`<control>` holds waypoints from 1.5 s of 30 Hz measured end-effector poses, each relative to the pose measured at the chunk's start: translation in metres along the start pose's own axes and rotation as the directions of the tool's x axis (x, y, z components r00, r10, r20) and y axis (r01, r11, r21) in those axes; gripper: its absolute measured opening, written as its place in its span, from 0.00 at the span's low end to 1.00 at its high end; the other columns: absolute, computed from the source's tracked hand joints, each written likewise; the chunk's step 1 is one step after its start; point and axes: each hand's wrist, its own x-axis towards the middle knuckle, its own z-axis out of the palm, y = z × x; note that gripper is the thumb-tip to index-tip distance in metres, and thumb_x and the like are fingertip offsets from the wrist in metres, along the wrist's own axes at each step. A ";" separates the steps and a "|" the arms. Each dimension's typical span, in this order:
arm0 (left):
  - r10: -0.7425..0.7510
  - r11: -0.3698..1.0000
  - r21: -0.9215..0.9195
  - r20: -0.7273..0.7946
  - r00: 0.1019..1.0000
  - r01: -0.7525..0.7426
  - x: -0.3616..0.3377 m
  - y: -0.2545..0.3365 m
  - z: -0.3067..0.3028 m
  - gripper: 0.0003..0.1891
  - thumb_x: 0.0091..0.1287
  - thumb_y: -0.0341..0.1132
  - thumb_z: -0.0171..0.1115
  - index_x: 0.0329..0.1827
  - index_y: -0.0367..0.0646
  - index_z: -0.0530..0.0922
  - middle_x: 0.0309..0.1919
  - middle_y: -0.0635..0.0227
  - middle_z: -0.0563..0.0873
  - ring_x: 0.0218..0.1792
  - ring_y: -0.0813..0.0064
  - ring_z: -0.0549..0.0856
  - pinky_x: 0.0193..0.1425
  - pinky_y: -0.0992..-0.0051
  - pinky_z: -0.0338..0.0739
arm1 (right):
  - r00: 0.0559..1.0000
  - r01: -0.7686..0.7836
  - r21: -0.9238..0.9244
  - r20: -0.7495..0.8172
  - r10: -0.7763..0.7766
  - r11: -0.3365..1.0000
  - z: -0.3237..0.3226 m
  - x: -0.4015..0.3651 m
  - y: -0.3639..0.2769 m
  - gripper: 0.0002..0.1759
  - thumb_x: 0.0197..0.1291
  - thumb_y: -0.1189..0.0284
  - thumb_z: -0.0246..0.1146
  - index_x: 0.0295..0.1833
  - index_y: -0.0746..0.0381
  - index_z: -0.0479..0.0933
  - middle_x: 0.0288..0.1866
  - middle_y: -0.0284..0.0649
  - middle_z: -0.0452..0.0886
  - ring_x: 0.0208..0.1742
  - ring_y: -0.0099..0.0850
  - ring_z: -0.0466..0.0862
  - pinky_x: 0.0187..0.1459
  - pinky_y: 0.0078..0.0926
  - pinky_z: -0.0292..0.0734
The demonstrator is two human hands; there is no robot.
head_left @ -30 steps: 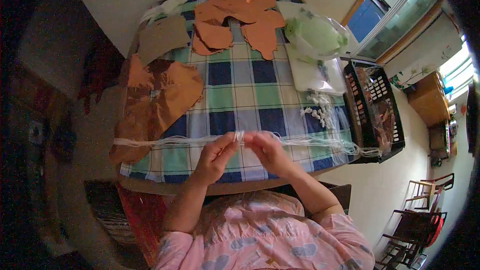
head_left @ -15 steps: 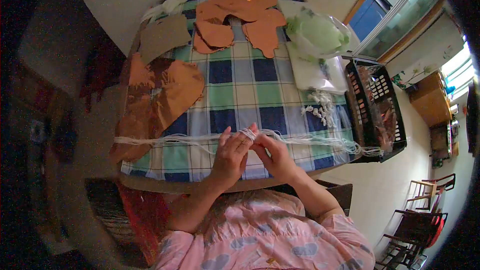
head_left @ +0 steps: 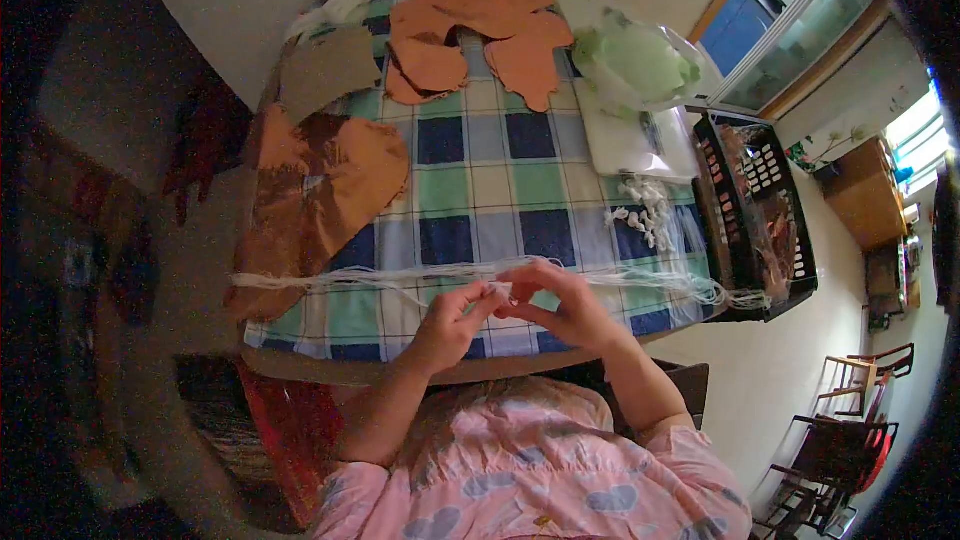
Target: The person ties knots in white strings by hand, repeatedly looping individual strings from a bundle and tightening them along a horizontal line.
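Observation:
A long bundle of white threads [head_left: 330, 279] lies across the near side of a table covered with a blue, green and cream checked cloth [head_left: 480, 180]. My left hand [head_left: 452, 320] and my right hand [head_left: 560, 302] meet above the bundle's middle. Both pinch a small piece of white thread between their fingertips. A heap of small white knotted thread pieces [head_left: 643, 212] lies to the right of my hands.
Orange cut-out sheets [head_left: 480, 35] and a brown card [head_left: 325, 68] lie at the far end, a larger orange sheet [head_left: 320, 185] at the left. A plastic bag with green material [head_left: 635, 65], a white board and a black crate [head_left: 760, 210] sit at the right.
My hands have dropped slightly toward me. The left hand, raised with fingers spread half a second ago, has closed its fingertips on the thread; the right hand arches over it.

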 end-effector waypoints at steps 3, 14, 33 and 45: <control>0.071 0.926 -0.375 0.057 0.996 -0.045 0.004 -0.002 -0.006 0.14 0.70 0.37 0.49 0.36 0.36 0.78 0.32 0.66 0.83 0.40 0.76 0.79 0.52 0.75 0.70 | 1.000 -0.005 -0.011 0.018 0.006 1.000 -0.003 -0.004 0.021 0.15 0.52 0.82 0.63 0.46 0.63 0.75 0.35 0.36 0.77 0.36 0.23 0.78 0.40 0.21 0.74; 0.023 0.929 -0.365 -0.103 0.994 -0.059 0.009 0.012 0.001 0.14 0.69 0.38 0.50 0.38 0.35 0.79 0.40 0.62 0.83 0.43 0.71 0.80 0.57 0.71 0.68 | 0.973 -0.215 0.367 0.002 0.230 0.905 0.018 0.004 0.019 0.12 0.58 0.83 0.57 0.48 0.67 0.75 0.36 0.34 0.77 0.33 0.19 0.77 0.36 0.18 0.74; 0.062 0.955 -0.290 -0.011 0.998 -0.063 0.004 -0.010 -0.006 0.14 0.70 0.37 0.48 0.32 0.37 0.75 0.29 0.67 0.80 0.36 0.79 0.78 0.45 0.76 0.72 | 0.982 0.076 -0.152 -0.161 -0.100 0.986 0.015 -0.004 0.009 0.17 0.49 0.82 0.64 0.47 0.62 0.75 0.35 0.38 0.77 0.35 0.32 0.79 0.37 0.27 0.75; 0.036 0.996 0.081 -0.084 0.996 -0.029 -0.003 -0.007 0.001 0.15 0.70 0.39 0.46 0.37 0.36 0.76 0.34 0.66 0.81 0.39 0.77 0.79 0.49 0.76 0.71 | 0.981 0.193 -0.190 0.068 -0.184 0.963 0.012 -0.004 0.014 0.09 0.51 0.78 0.65 0.38 0.64 0.76 0.33 0.38 0.77 0.34 0.33 0.80 0.34 0.26 0.75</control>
